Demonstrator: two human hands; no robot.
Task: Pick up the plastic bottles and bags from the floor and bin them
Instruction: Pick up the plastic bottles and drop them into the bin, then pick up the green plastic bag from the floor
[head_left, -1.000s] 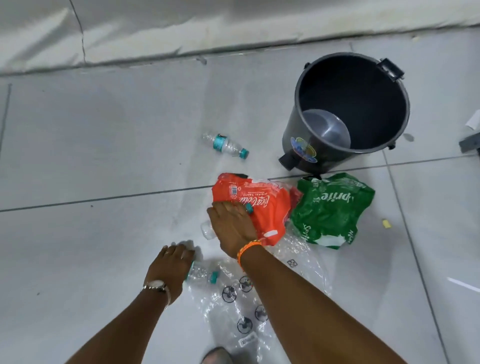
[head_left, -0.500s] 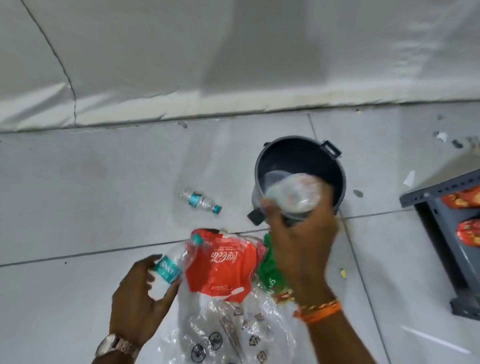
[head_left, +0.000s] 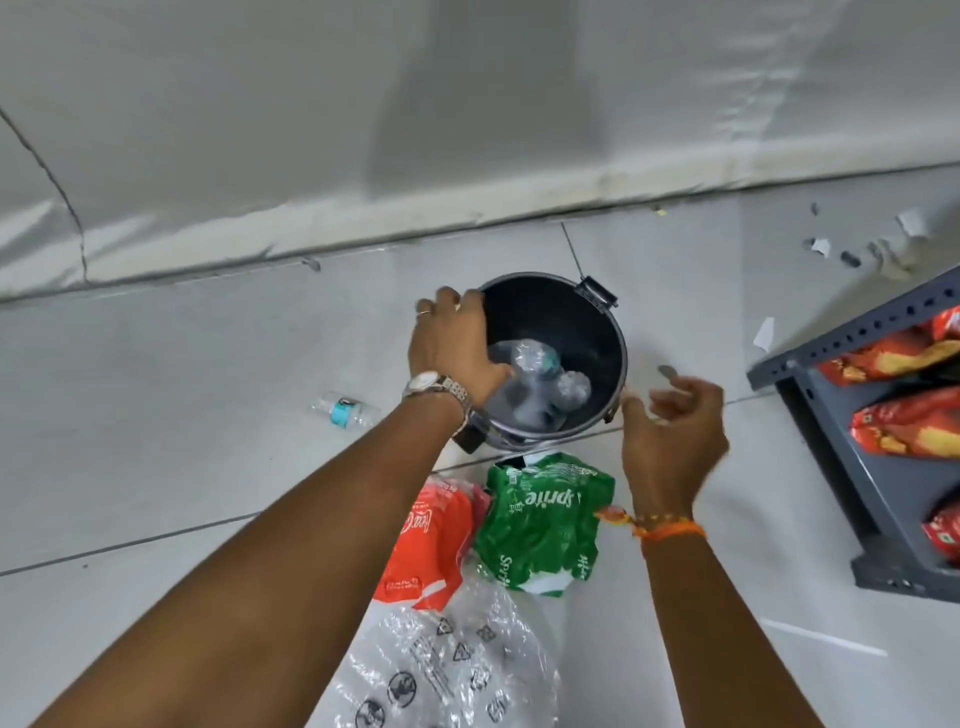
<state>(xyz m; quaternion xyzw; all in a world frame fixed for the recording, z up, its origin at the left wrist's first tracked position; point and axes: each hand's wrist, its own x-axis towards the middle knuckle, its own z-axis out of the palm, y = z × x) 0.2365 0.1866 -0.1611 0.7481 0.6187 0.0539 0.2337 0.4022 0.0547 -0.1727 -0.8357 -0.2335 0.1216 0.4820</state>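
The black bin (head_left: 619, 332) stands on the tiled floor. Inside it lie two clear plastic bottles, one with a teal label (head_left: 535, 364) and a crumpled one (head_left: 571, 391). My left hand (head_left: 453, 349) hovers over the bin's left rim, fingers spread, with the labelled bottle just past its thumb. My right hand (head_left: 672, 436) is to the right of the bin, loosely curled and holding nothing. Another small bottle (head_left: 344, 410) lies on the floor to the left. A red bag (head_left: 426, 545), a green Sprite bag (head_left: 540, 519) and a clear printed bag (head_left: 452, 665) lie in front of the bin.
A grey metal rack (head_left: 841, 467) holding red snack packets (head_left: 904, 426) stands at the right. A white wall (head_left: 467, 104) runs behind the bin. Paper scraps (head_left: 763, 332) dot the floor at the back right.
Both hands lifted bottles from the floor and carried them to the bin. The right hand's bottle now lies in the bin; the left hand's bottle has left its grip over the bin.
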